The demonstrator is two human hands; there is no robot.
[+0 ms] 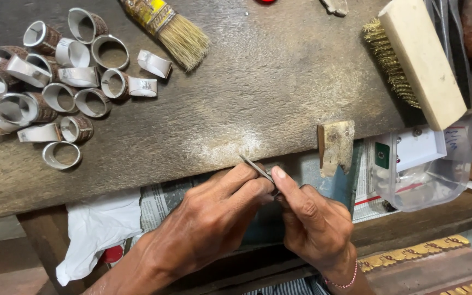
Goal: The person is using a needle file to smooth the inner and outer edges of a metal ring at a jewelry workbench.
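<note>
Both hands meet at the front edge of the wooden counter (258, 82). The left hand (214, 218) and right hand (312, 224) pinch a thin metal file (257, 167) between their fingers (285, 183). Metal rings (55, 93) lie heaped at far left, near a paintbrush (165, 24); a wire brush (416, 60) rests at right.

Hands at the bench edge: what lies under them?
Under the left hand and right hand lies newspaper, with white cloth to its left. The hands cover whatever lies directly beneath them.
</note>
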